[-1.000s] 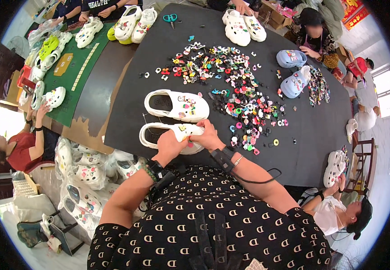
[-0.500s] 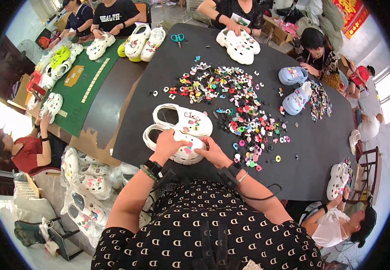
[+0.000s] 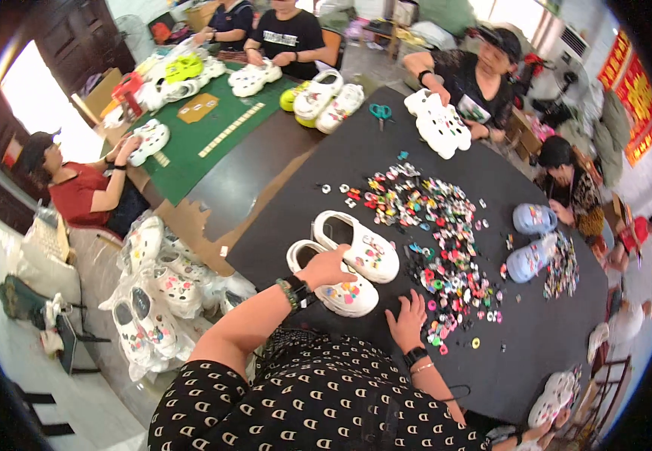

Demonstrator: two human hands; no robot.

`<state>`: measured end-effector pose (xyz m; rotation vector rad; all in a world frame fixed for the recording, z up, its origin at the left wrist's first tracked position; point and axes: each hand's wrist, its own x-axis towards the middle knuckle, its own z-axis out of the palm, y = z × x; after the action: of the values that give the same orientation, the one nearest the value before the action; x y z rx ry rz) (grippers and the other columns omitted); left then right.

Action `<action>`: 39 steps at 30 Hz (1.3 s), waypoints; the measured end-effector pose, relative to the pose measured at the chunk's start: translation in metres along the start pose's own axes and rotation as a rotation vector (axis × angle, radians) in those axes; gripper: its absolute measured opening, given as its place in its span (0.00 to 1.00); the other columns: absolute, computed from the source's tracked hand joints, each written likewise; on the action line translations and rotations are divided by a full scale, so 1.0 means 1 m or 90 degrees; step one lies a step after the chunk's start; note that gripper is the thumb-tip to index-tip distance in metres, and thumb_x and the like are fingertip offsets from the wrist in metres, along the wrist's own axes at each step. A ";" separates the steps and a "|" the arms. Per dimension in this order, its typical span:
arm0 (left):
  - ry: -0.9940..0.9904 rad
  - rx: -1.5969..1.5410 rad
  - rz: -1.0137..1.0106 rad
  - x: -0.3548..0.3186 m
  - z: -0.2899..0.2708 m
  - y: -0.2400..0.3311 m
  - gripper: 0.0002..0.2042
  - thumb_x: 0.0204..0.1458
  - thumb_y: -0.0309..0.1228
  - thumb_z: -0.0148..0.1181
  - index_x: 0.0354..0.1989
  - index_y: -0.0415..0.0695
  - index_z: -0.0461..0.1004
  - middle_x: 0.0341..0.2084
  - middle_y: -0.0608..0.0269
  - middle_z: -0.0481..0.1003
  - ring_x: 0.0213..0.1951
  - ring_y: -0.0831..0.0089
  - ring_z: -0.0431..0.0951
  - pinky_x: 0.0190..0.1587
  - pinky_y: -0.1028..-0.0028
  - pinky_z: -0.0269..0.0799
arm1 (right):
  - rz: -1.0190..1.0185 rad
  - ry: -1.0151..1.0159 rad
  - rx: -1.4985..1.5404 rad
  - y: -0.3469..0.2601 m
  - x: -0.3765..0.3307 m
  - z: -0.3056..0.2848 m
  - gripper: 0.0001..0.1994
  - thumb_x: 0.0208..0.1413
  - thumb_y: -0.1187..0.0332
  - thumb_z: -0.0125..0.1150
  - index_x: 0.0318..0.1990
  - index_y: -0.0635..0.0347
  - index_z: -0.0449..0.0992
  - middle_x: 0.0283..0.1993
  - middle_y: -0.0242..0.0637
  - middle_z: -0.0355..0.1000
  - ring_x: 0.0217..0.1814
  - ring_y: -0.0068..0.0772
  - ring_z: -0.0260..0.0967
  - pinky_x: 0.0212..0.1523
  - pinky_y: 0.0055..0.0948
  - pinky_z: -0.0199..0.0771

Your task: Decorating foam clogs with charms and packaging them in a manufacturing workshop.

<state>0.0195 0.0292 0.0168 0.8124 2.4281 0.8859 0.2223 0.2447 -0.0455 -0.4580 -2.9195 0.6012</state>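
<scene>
A pair of white clogs with colourful charms lies before me on the black table. My left hand grips the nearer clog around its opening, fingers over the upper. Just beyond it, touching, is the farther clog, its toe pointing right and toward me. My right hand is off the shoes, fingers spread low over the tabletop, with nothing seen in it. Beside it spreads a long heap of small multicoloured shoe charms, running away toward the far side.
Across the black table, a person holds up white clogs near teal scissors. Light blue clogs stand at right by more charms. Bagged white clogs are piled at my left. Other people handle clogs around a green-topped table.
My right hand has let go of the nearer clog and moved right, opening. My left hand stays on it. The view has shifted, and the person opposite has raised the white clogs.
</scene>
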 end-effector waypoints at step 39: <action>0.620 -0.361 -0.305 -0.045 -0.178 -0.211 0.14 0.45 0.35 0.64 0.38 0.40 0.80 0.29 0.57 0.80 0.32 0.70 0.79 0.38 0.72 0.73 | -0.008 -0.027 -0.101 -0.009 0.003 0.008 0.25 0.47 0.60 0.60 0.51 0.62 0.65 0.67 0.49 0.50 0.72 0.57 0.40 0.61 0.59 0.45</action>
<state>-0.1268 -0.2093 0.0058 -0.5283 2.6251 1.9135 0.2155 0.2344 -0.0491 -0.4491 -3.0210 0.3826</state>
